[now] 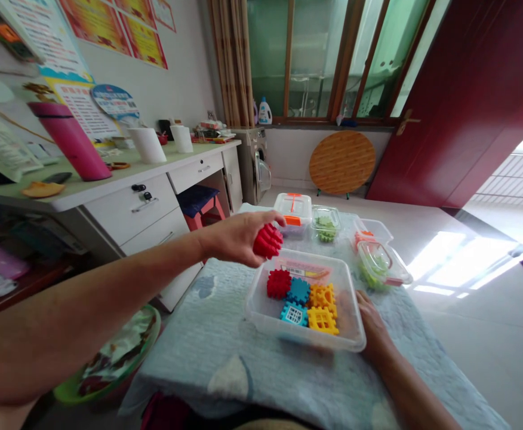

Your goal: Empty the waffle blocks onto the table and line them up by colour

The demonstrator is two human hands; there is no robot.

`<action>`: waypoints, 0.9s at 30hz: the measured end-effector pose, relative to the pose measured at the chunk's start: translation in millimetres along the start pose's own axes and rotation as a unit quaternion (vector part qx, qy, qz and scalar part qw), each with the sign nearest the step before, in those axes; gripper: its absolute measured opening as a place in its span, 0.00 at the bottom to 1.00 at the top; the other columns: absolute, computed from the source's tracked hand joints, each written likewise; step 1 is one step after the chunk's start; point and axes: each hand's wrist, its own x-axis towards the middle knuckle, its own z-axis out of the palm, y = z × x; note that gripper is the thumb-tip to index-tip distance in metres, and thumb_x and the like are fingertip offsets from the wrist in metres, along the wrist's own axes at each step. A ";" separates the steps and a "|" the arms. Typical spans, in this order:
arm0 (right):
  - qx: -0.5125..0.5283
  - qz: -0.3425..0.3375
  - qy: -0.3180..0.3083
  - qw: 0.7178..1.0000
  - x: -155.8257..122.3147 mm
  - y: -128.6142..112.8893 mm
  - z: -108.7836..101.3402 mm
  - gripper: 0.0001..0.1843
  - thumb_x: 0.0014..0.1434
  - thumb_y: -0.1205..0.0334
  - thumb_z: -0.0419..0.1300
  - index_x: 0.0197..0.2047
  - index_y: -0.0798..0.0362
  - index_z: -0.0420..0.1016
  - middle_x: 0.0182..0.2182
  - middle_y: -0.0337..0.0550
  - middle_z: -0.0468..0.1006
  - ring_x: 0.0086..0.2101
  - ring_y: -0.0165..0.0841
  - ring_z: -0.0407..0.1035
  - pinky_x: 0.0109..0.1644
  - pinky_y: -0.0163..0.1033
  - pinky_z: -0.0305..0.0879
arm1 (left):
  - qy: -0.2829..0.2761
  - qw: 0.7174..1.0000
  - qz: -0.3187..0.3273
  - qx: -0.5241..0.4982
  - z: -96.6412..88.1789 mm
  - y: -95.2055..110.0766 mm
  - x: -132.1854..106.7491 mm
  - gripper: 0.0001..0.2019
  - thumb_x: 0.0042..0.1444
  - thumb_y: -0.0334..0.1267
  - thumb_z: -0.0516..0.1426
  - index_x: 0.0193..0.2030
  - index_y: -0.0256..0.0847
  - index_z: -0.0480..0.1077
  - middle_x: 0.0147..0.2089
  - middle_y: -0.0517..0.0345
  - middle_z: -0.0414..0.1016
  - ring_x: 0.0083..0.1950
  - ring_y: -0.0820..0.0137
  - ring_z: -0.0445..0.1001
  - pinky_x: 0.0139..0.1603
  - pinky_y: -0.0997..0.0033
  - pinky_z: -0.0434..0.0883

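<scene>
My left hand (237, 239) is raised above the far edge of a clear plastic tray (354, 298) and shut on a red knobbly interlocking block (268, 240). Inside the tray lie a red gear-shaped block (278, 283), a blue block (298, 291), a light blue window-patterned block (294, 314), an orange-yellow block (322, 298) and a yellow lattice block (322, 321). My right hand (371, 321) rests on the blanket against the tray's right wall, holding nothing.
The tray sits on a pale blue blanket (208, 334). Beyond it stand a lidded plastic box (292, 213) and two containers of green pieces (325, 226). A white drawer desk (131, 200) with a pink flask (71, 140) stands left; a green basin (118, 358) sits below.
</scene>
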 end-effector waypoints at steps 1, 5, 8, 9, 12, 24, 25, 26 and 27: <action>-0.003 0.003 -0.001 1.000 -0.3 -0.9 -0.5 0.13 0.61 0.65 0.54 0.29 0.51 0.77 0.31 0.46 0.74 0.35 0.38 0.66 0.41 0.41 0.66 | -0.021 0.999 0.017 0.017 9.3 12.7 2.5 0.34 0.44 0.33 0.62 0.60 0.39 0.58 0.46 0.53 0.75 0.42 0.68 0.73 0.43 0.69 0.68; -0.017 0.013 -0.009 1.000 -1.2 -3.6 -2.4 0.11 0.60 0.65 0.54 0.30 0.52 0.77 0.32 0.47 0.74 0.35 0.38 0.66 0.41 0.40 0.65 | -0.117 0.976 0.040 0.177 49.0 37.3 13.5 0.26 0.40 0.34 0.64 0.50 0.40 0.67 0.45 0.50 0.74 0.44 0.62 0.73 0.42 0.66 0.69; -0.021 0.004 -0.020 1.000 -1.0 -2.8 -2.7 0.08 0.59 0.64 0.57 0.31 0.52 0.76 0.34 0.47 0.75 0.37 0.38 0.67 0.43 0.41 0.65 | -0.193 0.957 0.028 0.216 64.5 39.3 18.2 0.23 0.41 0.36 0.65 0.47 0.42 0.68 0.45 0.50 0.75 0.44 0.60 0.73 0.39 0.67 0.69; -0.022 0.002 -0.023 0.999 -0.8 -1.9 -2.6 0.07 0.58 0.63 0.58 0.31 0.51 0.76 0.35 0.47 0.75 0.38 0.38 0.67 0.44 0.41 0.65 | -0.211 0.953 0.022 0.217 66.7 38.8 19.1 0.23 0.41 0.37 0.65 0.47 0.42 0.68 0.45 0.50 0.75 0.43 0.60 0.74 0.38 0.67 0.69; -0.019 0.001 -0.030 0.999 -0.2 1.1 -1.8 0.06 0.58 0.62 0.59 0.32 0.51 0.76 0.36 0.46 0.76 0.39 0.38 0.68 0.45 0.41 0.65 | -0.249 0.945 0.015 0.210 70.0 36.4 21.3 0.24 0.41 0.38 0.65 0.49 0.43 0.68 0.44 0.51 0.76 0.41 0.61 0.74 0.35 0.68 0.68; -0.008 0.015 -0.034 0.999 -2.3 3.2 0.3 0.07 0.59 0.61 0.59 0.38 0.50 0.78 0.37 0.47 0.76 0.40 0.40 0.68 0.45 0.42 0.66 | -0.268 0.941 0.000 0.206 76.7 34.8 25.1 0.23 0.41 0.32 0.63 0.47 0.46 0.71 0.51 0.49 0.73 0.45 0.59 0.73 0.38 0.67 0.69; -0.010 0.015 -0.034 0.999 -2.3 3.2 0.5 0.07 0.59 0.61 0.59 0.37 0.51 0.78 0.37 0.47 0.76 0.40 0.40 0.68 0.44 0.42 0.67 | -0.266 0.942 0.002 0.202 75.8 34.1 24.7 0.23 0.41 0.32 0.63 0.48 0.46 0.71 0.51 0.49 0.73 0.45 0.60 0.73 0.39 0.67 0.69; -0.010 0.016 -0.034 0.999 -2.2 3.1 0.6 0.07 0.59 0.60 0.59 0.37 0.51 0.78 0.36 0.47 0.76 0.40 0.40 0.68 0.44 0.42 0.67 | -0.264 0.944 0.006 0.199 74.9 33.2 24.3 0.23 0.41 0.32 0.63 0.48 0.46 0.71 0.50 0.50 0.74 0.44 0.60 0.73 0.39 0.67 0.69; -0.010 0.016 -0.035 0.999 -2.0 3.0 0.5 0.07 0.59 0.60 0.59 0.37 0.50 0.78 0.36 0.47 0.76 0.39 0.39 0.68 0.44 0.42 0.67 | -0.260 0.946 0.010 0.195 74.0 32.3 23.9 0.23 0.41 0.33 0.64 0.48 0.46 0.71 0.48 0.51 0.74 0.44 0.61 0.73 0.40 0.67 0.69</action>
